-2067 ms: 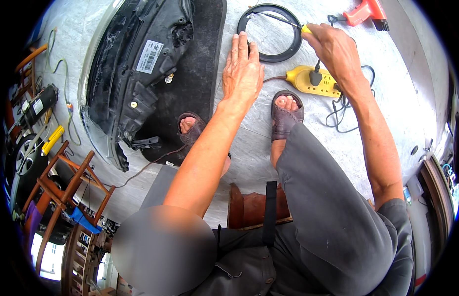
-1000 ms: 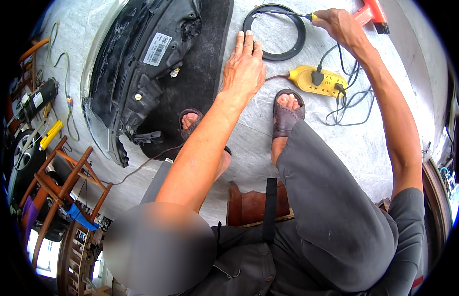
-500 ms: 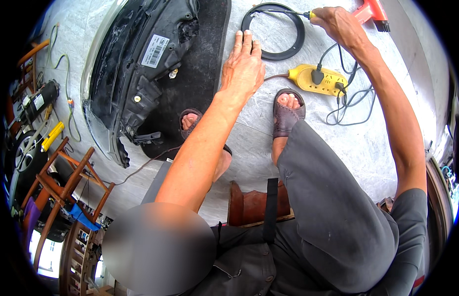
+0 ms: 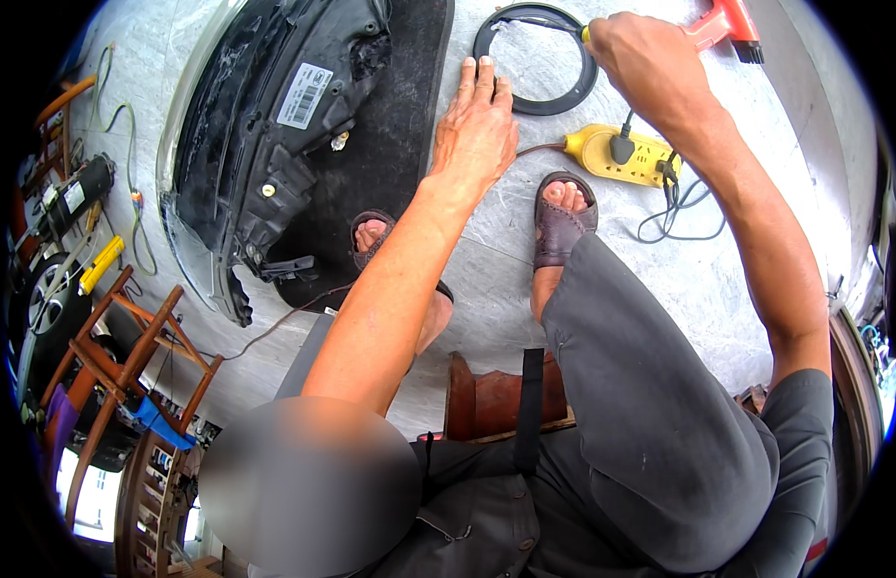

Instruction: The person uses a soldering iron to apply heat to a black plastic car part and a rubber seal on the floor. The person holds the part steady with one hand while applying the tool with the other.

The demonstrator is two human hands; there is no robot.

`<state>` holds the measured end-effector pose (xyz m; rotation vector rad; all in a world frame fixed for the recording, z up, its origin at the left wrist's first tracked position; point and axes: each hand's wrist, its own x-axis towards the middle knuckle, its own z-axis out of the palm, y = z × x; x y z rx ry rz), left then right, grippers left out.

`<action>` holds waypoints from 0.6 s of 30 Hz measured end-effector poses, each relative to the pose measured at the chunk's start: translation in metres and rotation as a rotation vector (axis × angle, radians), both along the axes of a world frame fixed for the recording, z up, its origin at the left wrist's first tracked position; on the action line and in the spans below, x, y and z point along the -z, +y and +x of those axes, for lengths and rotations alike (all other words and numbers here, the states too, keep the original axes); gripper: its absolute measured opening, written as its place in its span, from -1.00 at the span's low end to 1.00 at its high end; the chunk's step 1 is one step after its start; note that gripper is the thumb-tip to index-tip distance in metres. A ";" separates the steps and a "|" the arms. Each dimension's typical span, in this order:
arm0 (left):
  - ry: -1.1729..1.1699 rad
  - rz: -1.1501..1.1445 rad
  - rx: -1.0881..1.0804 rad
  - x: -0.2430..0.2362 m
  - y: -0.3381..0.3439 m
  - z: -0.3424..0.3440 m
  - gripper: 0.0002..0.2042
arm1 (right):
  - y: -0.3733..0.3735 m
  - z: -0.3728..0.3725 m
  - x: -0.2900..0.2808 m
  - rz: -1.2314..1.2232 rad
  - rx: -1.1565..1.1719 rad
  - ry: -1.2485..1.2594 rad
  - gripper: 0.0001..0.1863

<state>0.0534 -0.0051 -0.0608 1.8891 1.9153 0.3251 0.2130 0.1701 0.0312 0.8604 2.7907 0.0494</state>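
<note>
A flat black ring lies on the grey tiled floor. My left hand rests with its fingers stretched out, the fingertips at the ring's left edge. My right hand is closed round a screwdriver; only a bit of its yellow handle shows clearly. The thin shaft points left across the far part of the ring, where a small whitish scrap shows. Whether the tip touches the ring I cannot tell. Left of my left hand, a large car headlight housing lies on a black mat.
A yellow power strip with plugs and black cords lies near my right foot. A red heat gun is beyond my right hand. Wooden stool frames and a wheel stand at the left. Beneath me is a low brown wooden seat.
My right hand has turned over and shifted slightly left with the screwdriver, its back now covering most of the handle. The left hand and the ring stay almost in place.
</note>
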 end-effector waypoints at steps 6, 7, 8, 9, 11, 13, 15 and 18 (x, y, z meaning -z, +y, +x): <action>0.009 -0.014 -0.005 0.002 -0.003 -0.001 -0.47 | -0.003 0.015 0.014 -0.090 0.084 0.166 -0.76; 0.010 -0.019 -0.009 0.002 -0.003 -0.002 -0.47 | 0.001 0.019 0.019 -0.134 0.107 0.194 -0.75; 0.007 -0.020 -0.010 0.002 -0.002 -0.001 -0.47 | 0.007 0.027 0.023 -0.172 0.133 0.218 -0.75; -0.002 -0.020 -0.011 0.001 -0.001 -0.001 -0.48 | 0.014 0.034 0.028 -0.210 0.159 0.241 -0.74; -0.014 -0.031 -0.017 0.000 -0.002 -0.002 -0.48 | 0.023 0.039 0.031 -0.220 0.160 0.246 -0.73; -0.012 -0.031 -0.016 0.000 -0.001 -0.002 -0.48 | 0.032 0.043 0.026 -0.226 0.184 0.131 -0.71; -0.013 -0.028 -0.016 0.000 -0.001 -0.001 -0.48 | 0.038 0.054 0.036 -0.207 0.129 0.241 -0.71; -0.007 -0.029 -0.018 0.001 -0.002 -0.002 -0.48 | 0.041 0.047 0.035 -0.219 0.099 0.200 -0.70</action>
